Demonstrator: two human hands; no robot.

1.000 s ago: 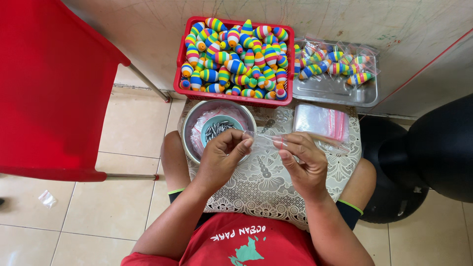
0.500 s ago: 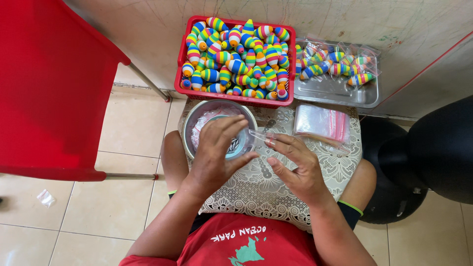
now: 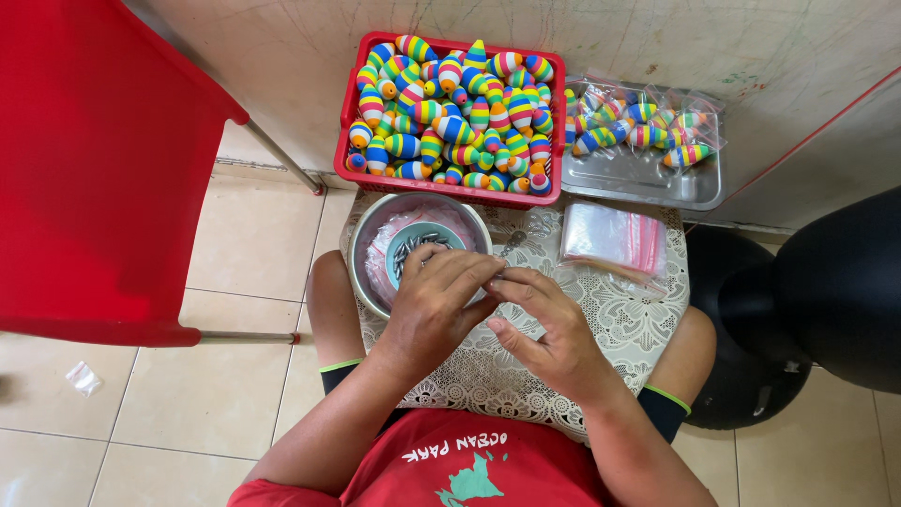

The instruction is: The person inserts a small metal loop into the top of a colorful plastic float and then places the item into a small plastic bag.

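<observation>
Meeting over lace cloth [image 3: 619, 319], left hand [image 3: 434, 305] and right hand [image 3: 544, 324] grips perhaps pinch something hidden.

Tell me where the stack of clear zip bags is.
In the head view, the stack of clear zip bags lies on the lace cloth, right of the metal bowl, just below the steel tray.

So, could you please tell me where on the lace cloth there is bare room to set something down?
Bare lace cloth shows right of the right hand, below the stack of clear plastic bags. The round metal bowl, left hand and red basket of striped floats crowd the rest.
</observation>
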